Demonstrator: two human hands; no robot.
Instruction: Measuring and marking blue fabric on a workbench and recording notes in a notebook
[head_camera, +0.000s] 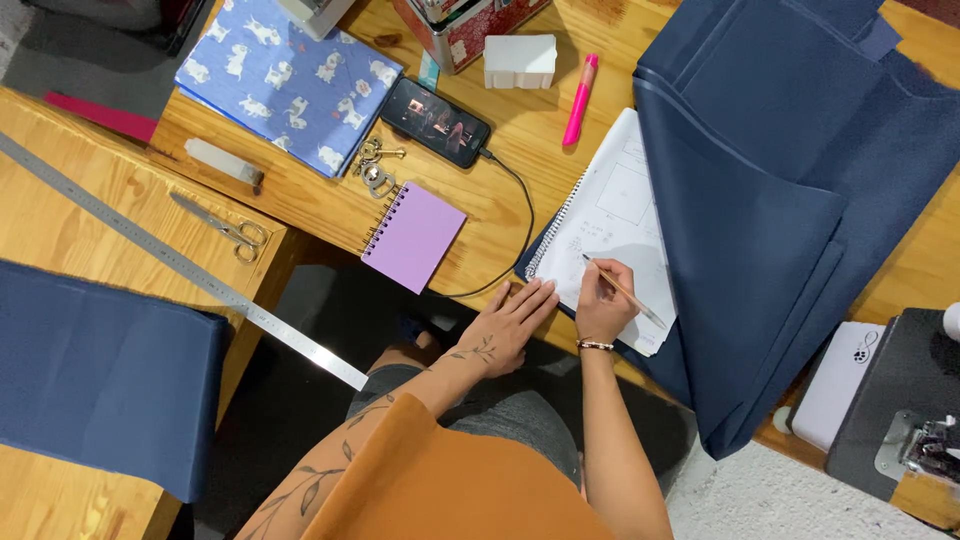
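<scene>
— Edges first?
— Wooden desk (500, 215) cut off by a near edge running from lower left of the purple notepad (414, 237) down to the right, under the white sketch pad (615, 225). Second, lower table (90, 215) at left, its corner near the scissors (225, 228). Between the two, an open dark gap, occupied only by the lap and knees. Long steel ruler (180, 262) overhanging that gap diagonally, its tip in free air.
— Hands?
— Right hand (604, 300) closed around a pencil (620, 290), fingers pinched on the shaft, tip resting on the sketch pad's page. Left hand (510, 325) released, fingers stretched flat, pressed on the desk edge and touching the pad's near left corner. Holding nothing.
— And the pad?
— Right of centre on the desk, spiral edge to the left, its right side tucked under a big fold of navy fabric (790, 200) that spills over the near edge.
— Rest of the surface?
— Far side: pink marker (580, 98), white plastic block (520, 62), phone (436, 122) with cable plugged in, keys (374, 168), blue printed cloth (290, 80). More navy cloth (100, 370) on the left table. Sewing machine (900, 410) at near right.
— Room?
— Pale floor just visible at lower right; little else.
</scene>
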